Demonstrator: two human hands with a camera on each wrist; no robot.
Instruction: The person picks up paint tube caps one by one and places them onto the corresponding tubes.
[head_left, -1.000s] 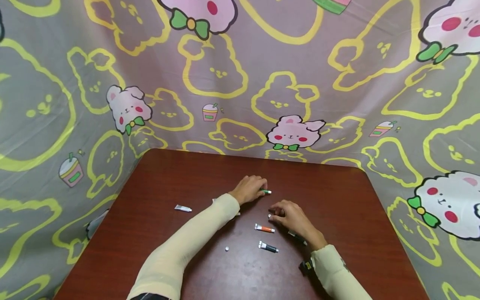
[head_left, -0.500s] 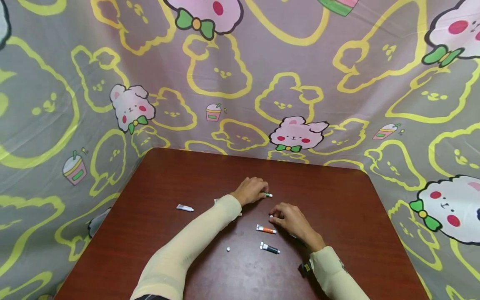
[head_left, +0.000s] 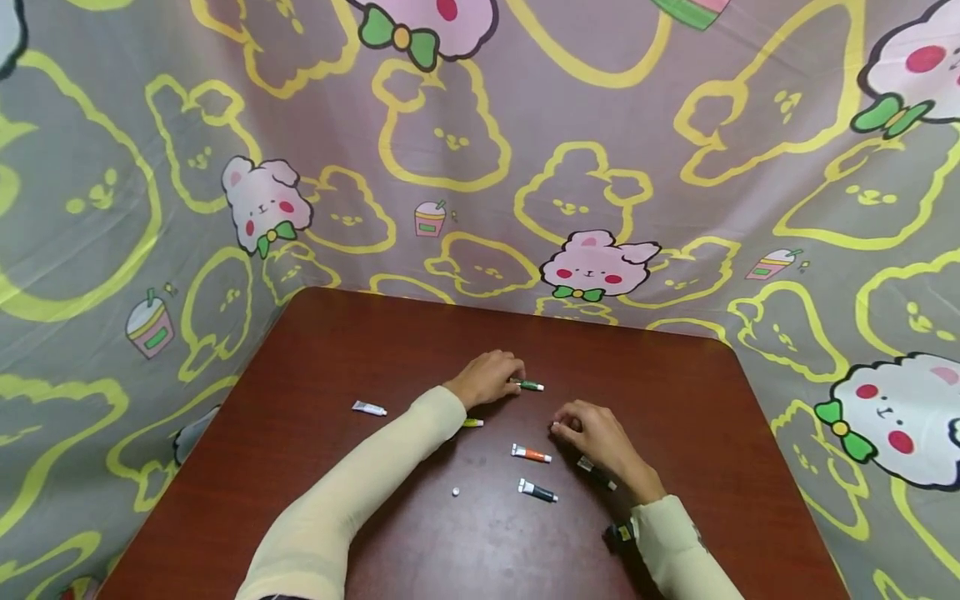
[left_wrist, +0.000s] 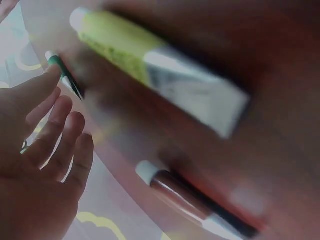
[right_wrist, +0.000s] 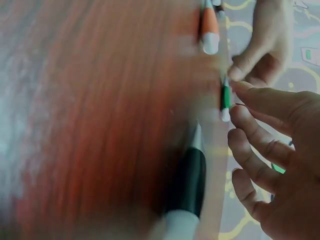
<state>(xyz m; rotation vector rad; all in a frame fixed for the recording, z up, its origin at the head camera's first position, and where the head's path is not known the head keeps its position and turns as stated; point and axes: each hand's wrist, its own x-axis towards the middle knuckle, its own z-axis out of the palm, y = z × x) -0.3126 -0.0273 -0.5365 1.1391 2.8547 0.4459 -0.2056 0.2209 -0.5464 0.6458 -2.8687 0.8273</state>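
Note:
My left hand point(head_left: 487, 379) is stretched to the far middle of the table, fingertips at the tail of a green paint tube point(head_left: 531, 386). In the left wrist view its fingers are loosely bent, with the thumb overlapping the green tube point(left_wrist: 65, 75). My right hand point(head_left: 596, 437) pinches a tiny white piece, apparently a tube cap point(head_left: 555, 426), between thumb and forefinger. Beneath the right wrist lies a dark paint tube point(head_left: 596, 473). A yellow paint tube point(head_left: 472, 423) pokes out from behind the left sleeve; the left wrist view also shows a brown tube point(left_wrist: 182, 195).
An orange tube point(head_left: 531, 453) and a blue-black tube point(head_left: 537, 491) lie in the middle of the brown table point(head_left: 337, 333). A white tube point(head_left: 369, 408) lies at the left. One loose white cap point(head_left: 455, 492) sits nearer the front. A patterned cloth point(head_left: 465, 108) surrounds the table.
My left hand has drawn back left from the green tube, uncovering more of it. My right hand has shifted slightly right with the white cap. More of the yellow tube shows.

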